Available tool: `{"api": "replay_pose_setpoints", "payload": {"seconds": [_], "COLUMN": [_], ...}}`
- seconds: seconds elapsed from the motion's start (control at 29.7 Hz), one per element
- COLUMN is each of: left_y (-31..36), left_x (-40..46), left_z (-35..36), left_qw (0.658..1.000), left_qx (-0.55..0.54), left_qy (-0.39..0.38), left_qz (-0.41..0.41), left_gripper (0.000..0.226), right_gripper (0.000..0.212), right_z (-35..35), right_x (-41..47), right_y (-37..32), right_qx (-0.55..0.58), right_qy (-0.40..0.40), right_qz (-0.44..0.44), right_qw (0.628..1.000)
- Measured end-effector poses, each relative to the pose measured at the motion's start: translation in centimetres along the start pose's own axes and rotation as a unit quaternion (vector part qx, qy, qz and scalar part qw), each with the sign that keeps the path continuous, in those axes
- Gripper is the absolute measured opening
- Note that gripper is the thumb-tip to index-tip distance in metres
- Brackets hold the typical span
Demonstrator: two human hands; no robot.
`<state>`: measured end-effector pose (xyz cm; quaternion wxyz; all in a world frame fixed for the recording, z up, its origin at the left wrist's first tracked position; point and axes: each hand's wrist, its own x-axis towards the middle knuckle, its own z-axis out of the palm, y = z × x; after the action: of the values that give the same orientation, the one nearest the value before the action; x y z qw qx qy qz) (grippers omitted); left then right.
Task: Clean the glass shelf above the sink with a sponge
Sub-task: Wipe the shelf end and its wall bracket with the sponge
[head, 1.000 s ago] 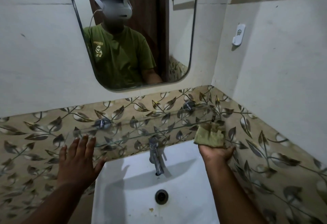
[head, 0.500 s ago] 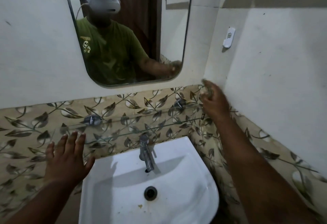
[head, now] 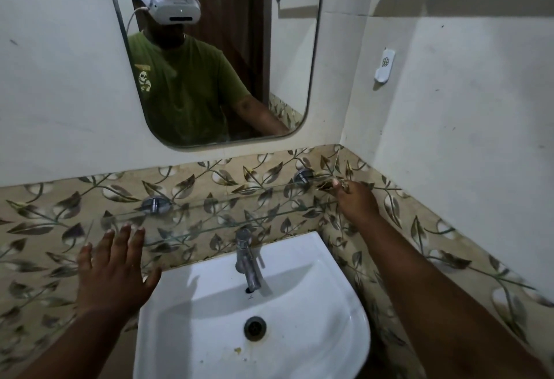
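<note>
At two o'clock, the right hand [head: 356, 198] presses a mostly hidden olive-tan sponge [head: 325, 184] onto the clear glass wall shelf [head: 215, 216]; at eight o'clock, the left hand [head: 115, 267], fingers spread, hovers beside the white ceramic sink [head: 299, 312].

Dim overhead light, soft shadows in the sink [head: 344, 312], wide-angle bending at edges.

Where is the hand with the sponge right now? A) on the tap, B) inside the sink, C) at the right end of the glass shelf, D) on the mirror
C: the right hand presses the sponge on the right end of the glass shelf, near the wall corner.
</note>
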<state>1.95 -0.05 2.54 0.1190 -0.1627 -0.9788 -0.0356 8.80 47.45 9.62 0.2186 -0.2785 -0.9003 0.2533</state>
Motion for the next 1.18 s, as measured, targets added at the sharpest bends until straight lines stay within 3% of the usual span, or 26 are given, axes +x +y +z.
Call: {"api": "replay_pose_setpoints", "payload": {"seconds": [0.3,0.4,0.47,0.57,0.67,0.74,0.81,0.84,0.91,0.98,1.01,1.08,1.18], "left_y": [0.2,-0.1,-0.2,-0.2,-0.1,-0.2,-0.3,-0.3,-0.3,-0.1,0.0,0.2,0.2], "left_x": [0.2,0.1,0.2,0.3,0.3,0.2,0.3,0.3,0.3,0.2,0.2,0.2,0.4], "left_z": [-0.1,-0.1,-0.2,0.0,0.2,0.3,0.2,0.2,0.1,0.2,0.3,0.3,0.2], "left_qw": [1.0,1.0,1.0,1.0,1.0,1.0,1.0,1.0,1.0,1.0,1.0,1.0,1.0], "left_qx": [0.006,0.005,0.005,0.001,0.004,0.005,0.004,0.004,0.003,0.0,-0.001,0.0,0.003], "left_qy": [-0.002,0.003,0.005,0.009,0.012,0.013,0.017,0.019,0.021,0.016,0.012,0.008,0.014], "left_qz": [0.004,0.002,0.0,0.0,0.003,0.003,0.001,0.0,-0.004,-0.004,-0.005,-0.005,-0.002], "left_gripper": [0.09,0.09,0.091,0.09,0.09,0.09,0.09,0.09,0.09,0.091,0.092,0.092,0.091], "right_gripper": [0.058,0.075,0.085,0.048,0.043,0.034,0.014,0.009,0.025,0.032,0.032,0.029,0.029], "right_z": [-3.5,-4.1,-3.4,-2.7,-3.7,-5.0,-6.0,-6.4,-6.3,-5.6,-4.8,-3.3,-1.7], "right_x": [0.5,0.5,-0.2,-3.1,-3.5,-2.0,0.1,1.1,2.7,3.5,4.0,4.2,3.0], "right_y": [-0.7,0.8,2.1,2.0,1.6,0.3,-1.2,-2.1,-3.6,-4.7,-4.7,-4.4,-3.8], "right_qx": [0.08,0.152,0.295,0.493,0.607,0.637,0.606,0.564,0.42,0.204,0.098,-0.071,-0.19], "right_qy": [-0.04,-0.067,-0.061,-0.063,-0.066,-0.043,0.007,0.034,0.044,0.01,-0.031,-0.127,-0.161], "right_qz": [0.13,0.175,0.247,0.31,0.308,0.277,0.219,0.178,0.106,0.019,-0.035,-0.093,-0.14], "right_qw": [0.987,0.97,0.921,0.81,0.729,0.718,0.764,0.806,0.9,0.979,0.994,0.985,0.958]}}
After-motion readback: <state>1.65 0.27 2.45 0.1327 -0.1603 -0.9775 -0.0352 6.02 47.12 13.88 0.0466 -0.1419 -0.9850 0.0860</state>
